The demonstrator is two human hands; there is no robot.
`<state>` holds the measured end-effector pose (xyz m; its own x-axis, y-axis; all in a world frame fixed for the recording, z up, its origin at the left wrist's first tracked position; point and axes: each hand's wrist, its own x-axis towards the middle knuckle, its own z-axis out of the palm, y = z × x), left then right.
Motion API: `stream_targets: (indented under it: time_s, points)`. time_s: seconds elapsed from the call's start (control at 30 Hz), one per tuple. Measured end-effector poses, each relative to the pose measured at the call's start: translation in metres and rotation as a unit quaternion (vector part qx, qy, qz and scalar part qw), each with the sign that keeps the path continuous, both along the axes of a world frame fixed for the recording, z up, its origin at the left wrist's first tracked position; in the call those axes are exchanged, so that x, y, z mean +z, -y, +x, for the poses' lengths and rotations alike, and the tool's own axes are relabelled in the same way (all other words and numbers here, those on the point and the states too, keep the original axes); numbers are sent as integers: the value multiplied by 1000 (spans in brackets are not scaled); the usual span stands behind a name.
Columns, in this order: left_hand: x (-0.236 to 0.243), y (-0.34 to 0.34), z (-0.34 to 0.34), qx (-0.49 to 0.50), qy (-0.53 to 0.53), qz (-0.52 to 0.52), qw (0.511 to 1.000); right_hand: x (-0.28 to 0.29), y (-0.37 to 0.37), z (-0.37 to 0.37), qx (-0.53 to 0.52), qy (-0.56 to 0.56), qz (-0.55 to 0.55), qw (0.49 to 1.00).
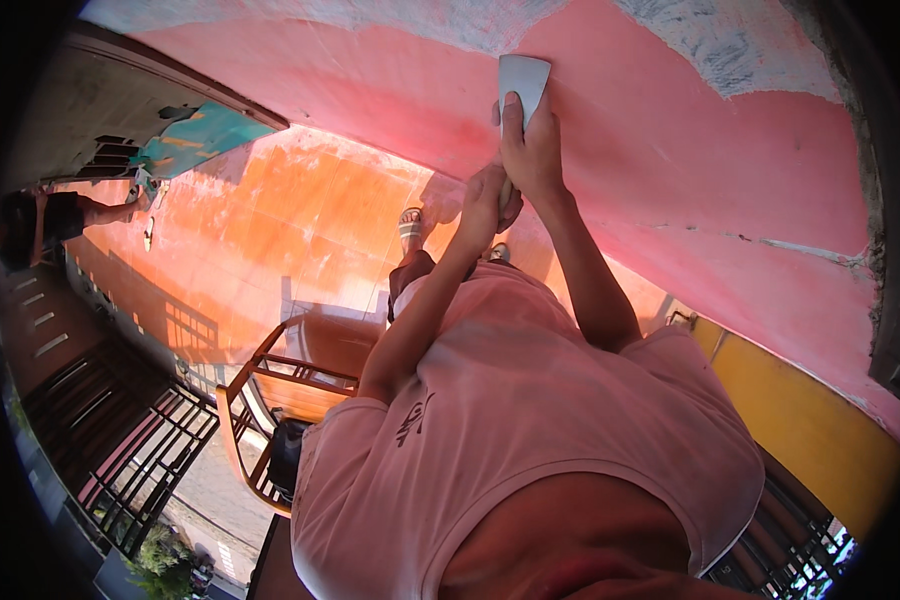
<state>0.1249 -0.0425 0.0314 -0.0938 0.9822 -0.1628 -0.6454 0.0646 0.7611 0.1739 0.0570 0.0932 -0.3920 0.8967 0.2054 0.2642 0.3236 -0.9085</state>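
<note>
A wide scraper with a pale grey blade (523, 72) lies flat against a pink painted wall (690, 170). My right hand (532, 152) presses on the blade, its fingers stretched up along the metal. Just below, my left hand (484, 205) is wrapped around the scraper's handle, which is mostly hidden between the two hands. Both forearms reach up from my pink T-shirt (530, 430).
Grey bare patches (735, 45) show on the wall above the blade. Below lie an orange tiled floor (290, 220), my sandalled foot (411, 228), a wooden chair (295, 375), a black metal gate (140, 450) and a yellow wall band (800, 420). Another person (60, 215) is at far left.
</note>
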Motion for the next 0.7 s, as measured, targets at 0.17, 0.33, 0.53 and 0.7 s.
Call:
stream_targets:
  time_s: [0.17,0.33,0.53,0.7]
  points:
    - [-17,-5,-2,9,54,13,998,-9,-7,-13,9,24,26,999]
    - [-19,-9,-18,11,80,7,997,-10,-8,-33,0,57,58,997]
    - [-23,-7,-13,-33,114,0,993,-1,3,-26,-41,78,37,995]
    - [-24,-9,-16,-58,111,26,992,-9,-1,-24,-30,41,58,997]
